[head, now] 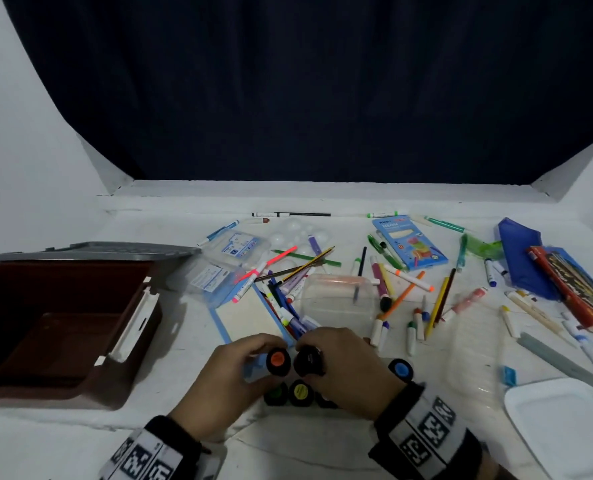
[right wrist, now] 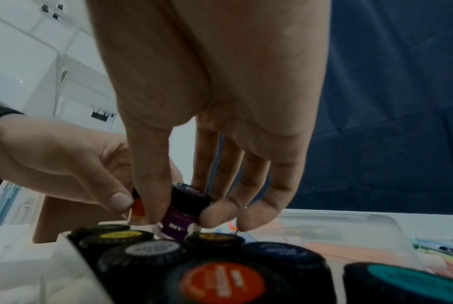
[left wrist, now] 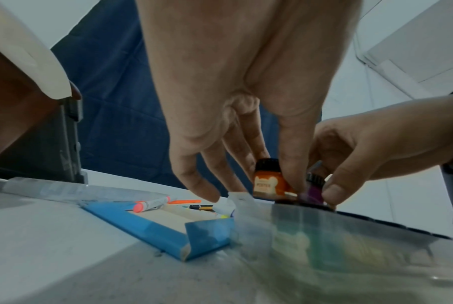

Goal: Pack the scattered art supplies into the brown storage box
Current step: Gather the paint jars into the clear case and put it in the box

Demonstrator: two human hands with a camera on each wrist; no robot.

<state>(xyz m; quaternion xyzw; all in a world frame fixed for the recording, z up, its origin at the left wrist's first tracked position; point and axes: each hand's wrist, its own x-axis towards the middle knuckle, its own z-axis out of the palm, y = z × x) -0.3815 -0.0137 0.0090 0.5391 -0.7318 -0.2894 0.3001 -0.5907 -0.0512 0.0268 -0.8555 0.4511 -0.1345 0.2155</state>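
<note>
Left hand point(head: 231, 372) pinches the upright orange-labelled, black-capped paint pot point(left wrist: 269, 181), right hand point(head: 345, 363) grips the tilted purple one point(right wrist: 180, 216) alongside, and the open brown plastic storage box point(head: 63, 327) lies off to the left fingers' outer side.

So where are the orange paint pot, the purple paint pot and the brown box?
orange paint pot point(left wrist: 269, 183): left wrist view, on its orange label.
purple paint pot point(right wrist: 177, 223): right wrist view, on its purple body below the black cap.
brown box point(head: 139, 296): head view, on its right wall.
</note>
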